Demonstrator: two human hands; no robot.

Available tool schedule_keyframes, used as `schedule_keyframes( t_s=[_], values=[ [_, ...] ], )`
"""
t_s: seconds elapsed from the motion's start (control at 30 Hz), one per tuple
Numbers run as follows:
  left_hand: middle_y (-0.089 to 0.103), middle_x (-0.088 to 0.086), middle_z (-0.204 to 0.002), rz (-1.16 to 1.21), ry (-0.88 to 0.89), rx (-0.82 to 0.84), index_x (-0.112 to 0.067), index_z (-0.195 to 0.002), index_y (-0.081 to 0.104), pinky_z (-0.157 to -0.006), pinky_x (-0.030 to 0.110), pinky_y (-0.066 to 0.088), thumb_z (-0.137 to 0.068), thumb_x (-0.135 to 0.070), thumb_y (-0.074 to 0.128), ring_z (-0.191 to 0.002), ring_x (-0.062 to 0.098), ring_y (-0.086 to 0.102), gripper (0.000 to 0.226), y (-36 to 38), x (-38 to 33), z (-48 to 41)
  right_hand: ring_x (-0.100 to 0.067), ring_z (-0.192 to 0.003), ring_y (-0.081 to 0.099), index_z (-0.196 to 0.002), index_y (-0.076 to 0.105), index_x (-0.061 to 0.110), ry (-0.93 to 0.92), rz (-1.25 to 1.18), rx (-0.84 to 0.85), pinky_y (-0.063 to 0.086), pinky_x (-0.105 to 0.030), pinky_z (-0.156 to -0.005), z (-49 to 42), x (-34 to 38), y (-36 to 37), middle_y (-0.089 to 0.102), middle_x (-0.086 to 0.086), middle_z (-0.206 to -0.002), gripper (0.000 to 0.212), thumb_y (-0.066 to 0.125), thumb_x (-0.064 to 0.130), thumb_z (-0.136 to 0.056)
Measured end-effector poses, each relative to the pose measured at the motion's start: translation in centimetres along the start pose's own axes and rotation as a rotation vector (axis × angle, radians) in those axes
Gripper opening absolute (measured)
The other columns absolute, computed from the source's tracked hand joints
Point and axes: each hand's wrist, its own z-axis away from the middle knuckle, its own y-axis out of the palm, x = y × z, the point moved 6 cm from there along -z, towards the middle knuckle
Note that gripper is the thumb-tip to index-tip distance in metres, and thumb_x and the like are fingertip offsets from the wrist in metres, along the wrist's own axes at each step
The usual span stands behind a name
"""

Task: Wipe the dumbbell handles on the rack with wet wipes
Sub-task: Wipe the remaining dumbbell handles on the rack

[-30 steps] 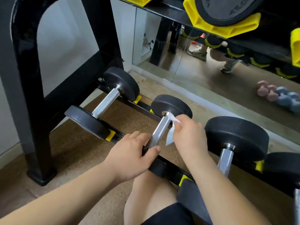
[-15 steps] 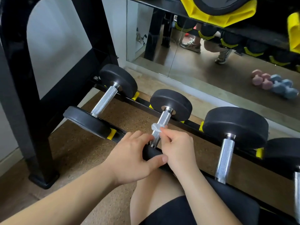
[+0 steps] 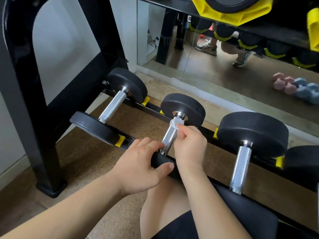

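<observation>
- The fingers of our left hand curl over the near black head of the middle dumbbell. The thumb is hooked round its near edge, so the hand grips it at lower centre of the frame, just above our bare knee.
- Just right of it, our right hand has its fingers bunched tight, pinching a white wet wipe.
- The wipe is wrapped against the far end of this dumbbell's knurled steel handle, right below the far head. The rest of the handle shows bare between our two hands.
- This dumbbell lies across the two black rails of the rack, with its handle running away from us.
- On the right lies a larger dumbbell, and on the left a smaller dumbbell. Both lie across the same rails, apart from the middle one, with no hand on them.
- Yellow cradle blocks sit on the rails beside the heads.
- Cork-coloured floor shows under the rails.
- At upper right, a yellow holder on the upper tier carries a black weight.
- Farthest back, a wall mirror reflects shoes, a pink dumbbell pair and a blue dumbbell pair.
</observation>
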Motion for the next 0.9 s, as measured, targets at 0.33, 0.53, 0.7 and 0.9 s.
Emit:
schedule_keyframes(
  t_s=[0.33,0.53,0.7,0.9],
  values=[
    [0.053,-0.018,-0.115,-0.001,-0.006,-0.017,-0.037,-0.134,0.056,-0.091,0.015,0.030,-0.080,-0.074,0.050,-0.111,0.008,0.046,0.066,0.2,-0.2,0.0,-0.012,-0.093,0.069,-0.101,0.083,0.027,0.083,0.010,0.524,0.055,-0.026,-0.082,1.4,-0.6,-1.1,0.076,0.007,-0.097,0.022,0.070,0.013,-0.092],
    [0.051,-0.020,-0.120,0.003,-0.007,-0.013,-0.035,-0.144,0.050,-0.095,0.017,0.033,-0.085,-0.075,0.043,-0.115,0.006,0.043,0.072,0.1,0.1,0.0,-0.008,-0.068,0.046,-0.096,0.077,0.017,0.098,0.030,0.142,0.035,-0.019,-0.056,-1.5,-1.4,-3.8,0.067,-0.004,-0.080,0.021,0.059,0.008,-0.099],
    [0.050,-0.020,-0.122,-0.003,-0.013,0.002,-0.036,-0.147,0.047,-0.101,0.021,0.037,-0.094,-0.073,0.049,-0.117,0.005,0.043,0.065,-0.1,0.2,0.2,-0.007,-0.078,0.060,-0.126,0.074,0.019,0.156,-0.103,0.241,0.038,-0.004,-0.051,-1.8,-0.8,0.0,0.072,-0.002,-0.100,0.027,0.060,0.027,-0.104],
    [0.050,-0.016,-0.127,-0.031,-0.002,-0.016,-0.034,-0.149,0.045,-0.104,0.022,0.037,-0.097,-0.072,0.037,-0.118,0.007,0.044,0.064,-0.1,0.0,0.2,-0.005,-0.063,0.055,-0.082,0.077,0.016,0.130,-0.109,0.116,0.035,-0.014,-0.052,-2.5,-0.9,0.1,0.061,0.008,-0.067,0.025,0.061,0.017,-0.100]
  ],
)
